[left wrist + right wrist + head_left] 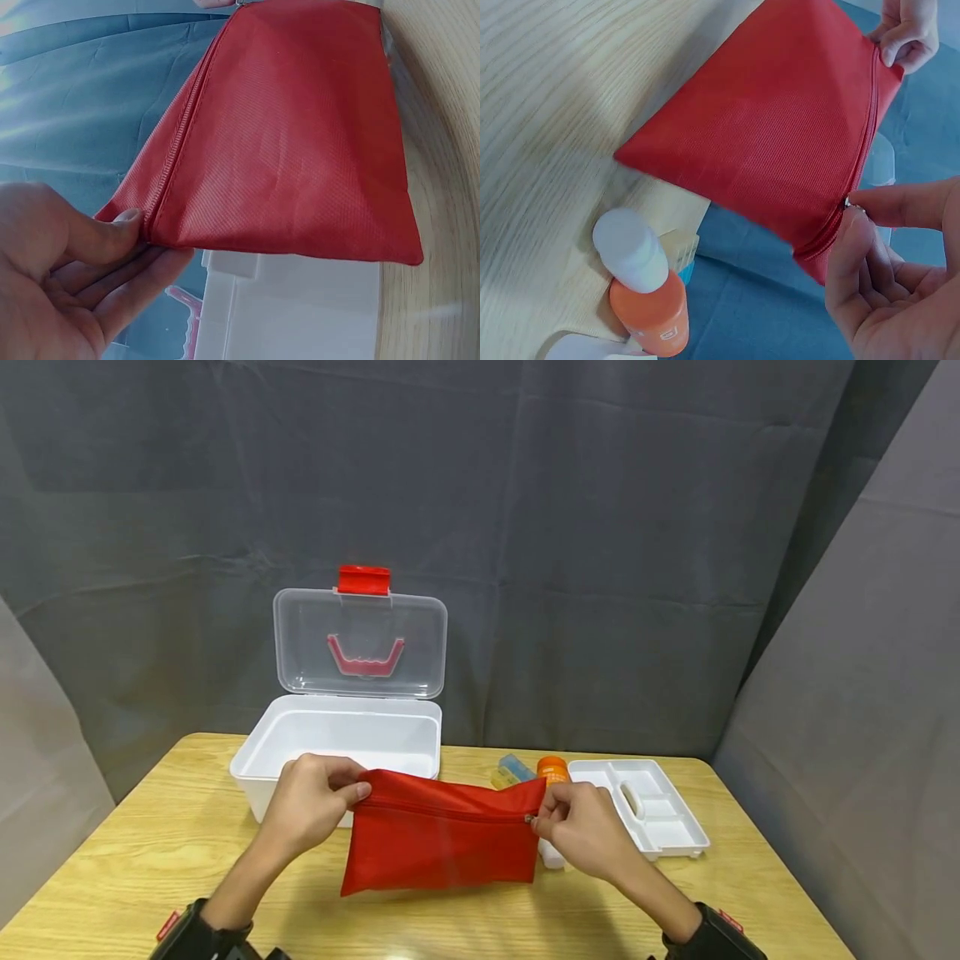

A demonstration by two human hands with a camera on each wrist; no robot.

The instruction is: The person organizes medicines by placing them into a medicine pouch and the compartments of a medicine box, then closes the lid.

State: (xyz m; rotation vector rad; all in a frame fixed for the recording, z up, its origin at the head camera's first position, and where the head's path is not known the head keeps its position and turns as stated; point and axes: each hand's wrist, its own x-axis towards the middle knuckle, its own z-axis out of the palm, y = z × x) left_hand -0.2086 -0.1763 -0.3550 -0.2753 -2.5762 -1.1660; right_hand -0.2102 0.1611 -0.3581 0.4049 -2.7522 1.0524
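Note:
A red zippered pouch (442, 839) is held up over the front middle of the table, its zipper running along the upper edge. My left hand (311, 797) pinches its upper left corner between thumb and fingers. At the other end, my right hand (585, 827) pinches the small metal zipper pull (847, 202) between thumb and index finger. The zipper (180, 139) looks closed along the length that shows. Behind the pouch stands a white box (345, 735) with its clear lid (360, 610) raised; the pouch and left hand cover part of its front.
Right of the box lie a blue and yellow pill case (516, 768), an orange bottle (553, 768) and a white bottle (634, 251), partly behind the pouch and right hand. A white divided tray (663, 810) sits farther right. Grey cloth (600, 568) hangs behind the wooden table.

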